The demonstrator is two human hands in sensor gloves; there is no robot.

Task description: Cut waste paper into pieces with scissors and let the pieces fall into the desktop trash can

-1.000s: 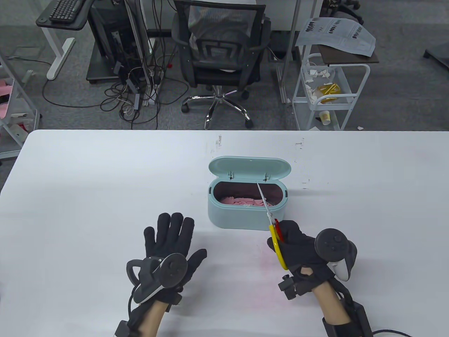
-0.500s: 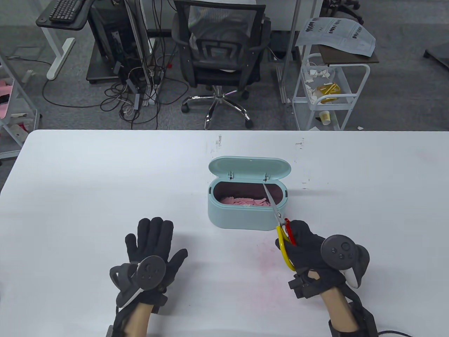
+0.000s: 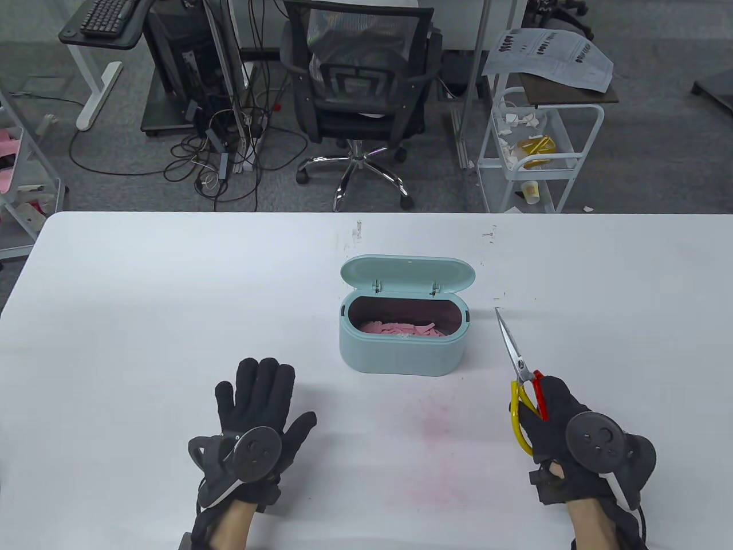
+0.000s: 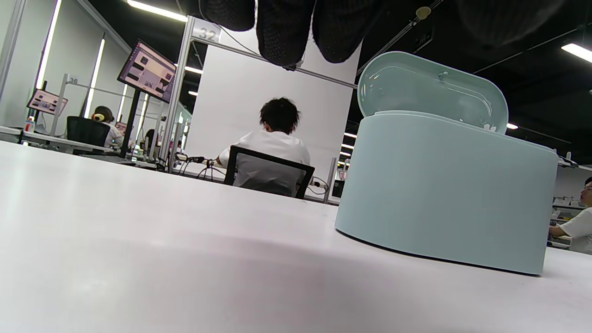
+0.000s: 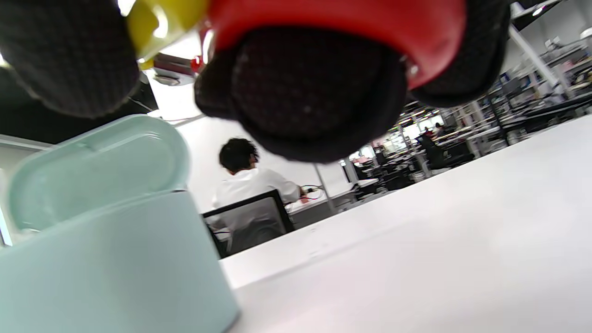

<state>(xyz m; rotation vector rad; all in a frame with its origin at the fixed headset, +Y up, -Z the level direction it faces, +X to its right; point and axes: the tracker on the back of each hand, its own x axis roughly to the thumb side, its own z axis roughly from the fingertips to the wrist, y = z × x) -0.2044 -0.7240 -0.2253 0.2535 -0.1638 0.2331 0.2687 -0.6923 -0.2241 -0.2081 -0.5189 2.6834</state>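
A pale teal desktop trash can stands mid-table with its lid tipped back. Several pink paper pieces lie inside it. My right hand grips scissors by the yellow and red handles, right of the can, with the closed blades pointing away over bare table. My left hand lies flat on the table, fingers straight, left of the can and holding nothing. The left wrist view shows the can close by. In the right wrist view the red handle wraps my fingers, the can at left.
The white table has a faint pink smudge in front of the can. Beyond the far edge stand an office chair, a white cart and tangled cables. A seated person is in the background.
My right hand has carried the scissors rightward, from above the can's opening to the bare table beside it. My left hand shifted left and then back a little, staying flat.
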